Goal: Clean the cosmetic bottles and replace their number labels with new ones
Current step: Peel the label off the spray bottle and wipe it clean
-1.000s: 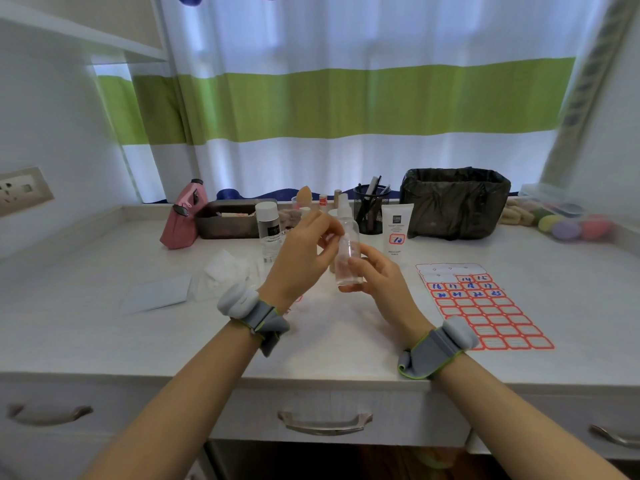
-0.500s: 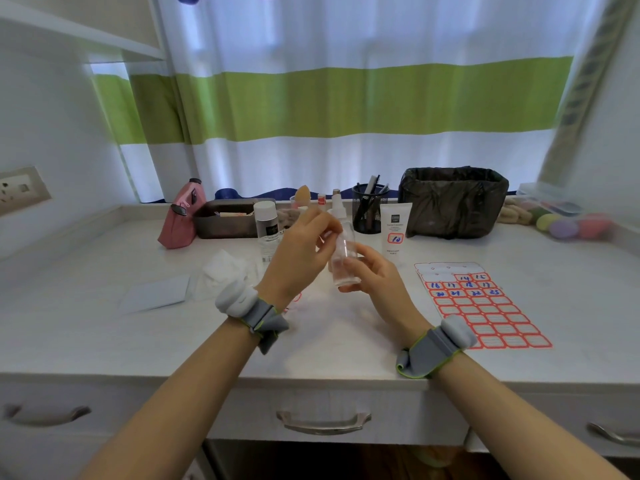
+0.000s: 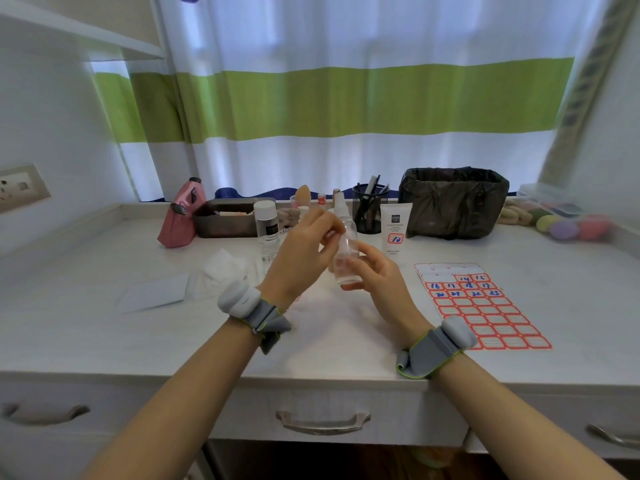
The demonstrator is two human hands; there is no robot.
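Head view: spray bottle (image 3: 346, 251) upright, nozzle up.

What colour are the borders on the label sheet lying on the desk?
Red-orange borders on the label sheet, with blue handwritten numbers in the upper rows; seen in the head view.

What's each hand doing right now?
Left hand: fingers pinching at the upper side of the small clear plastic spray bottle.
Right hand: holding the same bottle's lower body.
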